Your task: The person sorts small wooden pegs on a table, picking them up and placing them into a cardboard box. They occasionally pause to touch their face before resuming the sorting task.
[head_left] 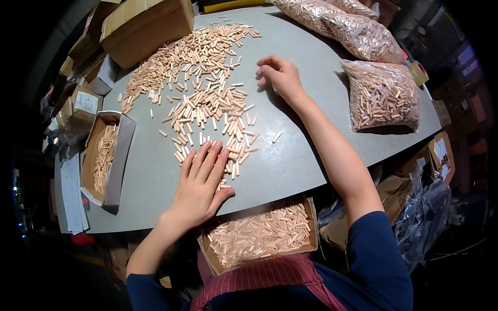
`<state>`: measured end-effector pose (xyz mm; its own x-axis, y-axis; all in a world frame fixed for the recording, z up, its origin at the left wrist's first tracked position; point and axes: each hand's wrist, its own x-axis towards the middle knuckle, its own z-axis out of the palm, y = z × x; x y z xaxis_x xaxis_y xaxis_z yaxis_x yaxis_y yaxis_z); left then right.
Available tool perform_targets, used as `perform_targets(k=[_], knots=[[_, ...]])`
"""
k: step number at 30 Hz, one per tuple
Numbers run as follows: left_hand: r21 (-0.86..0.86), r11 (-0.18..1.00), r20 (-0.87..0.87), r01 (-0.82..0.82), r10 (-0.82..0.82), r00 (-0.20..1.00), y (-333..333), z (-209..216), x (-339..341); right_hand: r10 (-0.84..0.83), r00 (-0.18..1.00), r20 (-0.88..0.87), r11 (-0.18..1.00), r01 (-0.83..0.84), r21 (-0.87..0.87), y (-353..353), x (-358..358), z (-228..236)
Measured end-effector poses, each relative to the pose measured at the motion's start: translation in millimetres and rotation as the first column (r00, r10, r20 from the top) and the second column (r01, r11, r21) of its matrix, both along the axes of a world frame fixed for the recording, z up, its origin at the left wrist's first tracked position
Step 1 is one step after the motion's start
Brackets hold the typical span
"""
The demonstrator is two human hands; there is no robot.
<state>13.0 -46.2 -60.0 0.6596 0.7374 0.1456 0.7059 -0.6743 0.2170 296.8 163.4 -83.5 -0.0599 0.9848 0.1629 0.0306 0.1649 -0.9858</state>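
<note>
Left hand (199, 181): palm down, fingers forward and nearly together, thumb spread rightward. Left forearm (154, 244): bare, angled in from lower left. Right hand (280, 76): fingers loosely half curled, pointing left. Right forearm (332, 142): extended forward.

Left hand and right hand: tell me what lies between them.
From the left hand outward, loose pegs, then a bare stretch of table by the right hand; the head view shows this.
</note>
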Motion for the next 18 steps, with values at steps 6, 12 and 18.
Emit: perform_targets(k=[6,12,18], knots=[[0.008,0.969,-0.072,-0.246,0.246,0.967,-29,-9,-23,-0.037,0.994,0.103,0.998,0.031,0.062,1,-3,-2],[-0.034,0.906,-0.02,-0.421,0.421,0.907,-41,-18,-32,-0.09,0.973,0.214,0.989,0.062,0.135,3,-4,-8],[-0.022,0.87,-0.009,-0.492,0.492,0.87,-47,-22,-26,-0.093,0.975,0.201,0.983,0.057,0.175,5,-2,-13]])
